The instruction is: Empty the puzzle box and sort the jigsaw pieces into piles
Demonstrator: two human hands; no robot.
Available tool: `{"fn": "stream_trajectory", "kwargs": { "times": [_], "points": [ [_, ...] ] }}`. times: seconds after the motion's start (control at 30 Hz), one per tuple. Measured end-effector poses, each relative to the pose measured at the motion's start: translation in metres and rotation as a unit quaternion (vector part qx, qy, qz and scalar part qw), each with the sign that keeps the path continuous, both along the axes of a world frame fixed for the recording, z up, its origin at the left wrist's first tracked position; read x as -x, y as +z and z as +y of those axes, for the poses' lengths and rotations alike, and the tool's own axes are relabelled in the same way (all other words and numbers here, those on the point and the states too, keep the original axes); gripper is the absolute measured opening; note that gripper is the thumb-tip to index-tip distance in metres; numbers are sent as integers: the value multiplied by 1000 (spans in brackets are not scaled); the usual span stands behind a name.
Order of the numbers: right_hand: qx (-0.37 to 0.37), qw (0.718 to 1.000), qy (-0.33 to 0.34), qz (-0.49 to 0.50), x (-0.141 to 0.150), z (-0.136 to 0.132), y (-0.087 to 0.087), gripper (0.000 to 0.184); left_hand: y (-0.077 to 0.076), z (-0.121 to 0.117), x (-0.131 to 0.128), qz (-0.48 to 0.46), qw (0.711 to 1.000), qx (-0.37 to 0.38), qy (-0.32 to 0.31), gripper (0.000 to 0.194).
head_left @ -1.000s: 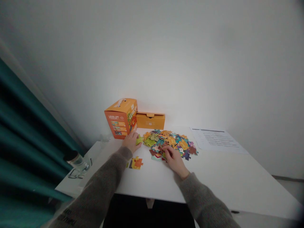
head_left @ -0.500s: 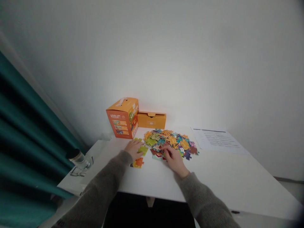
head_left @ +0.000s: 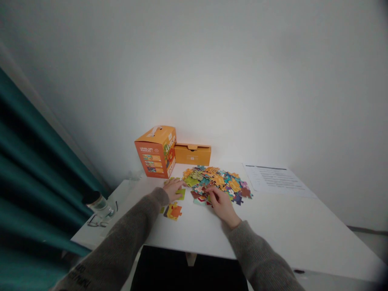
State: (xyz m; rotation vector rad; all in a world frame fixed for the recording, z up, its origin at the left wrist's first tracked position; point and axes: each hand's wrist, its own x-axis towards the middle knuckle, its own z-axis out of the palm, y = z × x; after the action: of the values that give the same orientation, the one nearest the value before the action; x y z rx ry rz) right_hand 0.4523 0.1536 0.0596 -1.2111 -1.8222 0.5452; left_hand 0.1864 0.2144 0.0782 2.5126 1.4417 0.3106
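Note:
My left hand [head_left: 173, 190] lies over green puzzle pieces [head_left: 181, 195] on the table, palm down and fingers stretched out. Parts of those pieces are hidden beneath it. Just nearer to me lie joined yellow and orange puzzle pieces [head_left: 173, 211], slightly tilted, with a bit of green at their left. A heaped pile of mixed puzzle pieces [head_left: 218, 178] spreads out beyond my right hand [head_left: 223, 207]. This hand rests at the pile's near edge, thumb and forefinger pinched together by brown pieces; what is between the fingertips is too small to make out.
An orange puzzle box [head_left: 156, 151] stands at the back left, beside a low orange carton [head_left: 193, 154] against the wall. Printed sheets [head_left: 280, 181] lie at the right. On the left are a dark-lidded glass jar [head_left: 100, 205], glasses [head_left: 97, 222] and a green curtain [head_left: 27, 182].
My left hand has come from beside the box towards me and opened, leaving green pieces lying under it. The yellow-orange pieces have turned slightly. My right hand stays at the pile.

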Motion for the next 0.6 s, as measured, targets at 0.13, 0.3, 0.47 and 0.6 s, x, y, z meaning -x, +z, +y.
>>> {"fn": "stream_trajectory", "kwargs": {
  "times": [0.13, 0.3, 0.47, 0.6],
  "points": [
    [-4, 1000, 2, 5, 0, 1, 0, 29, 1, -9, 6, -31, 999, -41, -5, 29],
    [-9, 1000, -10, 19, -2, 3, -3, 28, 5, -15, 15, 44, 999, 1, -22, 54],
    [-33, 996, -66, 54, -13, 5, 2, 31, 7, -14, 14, 56, 998, 0, -39, 50],
    [-52, 989, -115, 78, -26, 8, 6, 29, 14, -19, 13, 22, 998, -37, -56, 46]
  ]
}}
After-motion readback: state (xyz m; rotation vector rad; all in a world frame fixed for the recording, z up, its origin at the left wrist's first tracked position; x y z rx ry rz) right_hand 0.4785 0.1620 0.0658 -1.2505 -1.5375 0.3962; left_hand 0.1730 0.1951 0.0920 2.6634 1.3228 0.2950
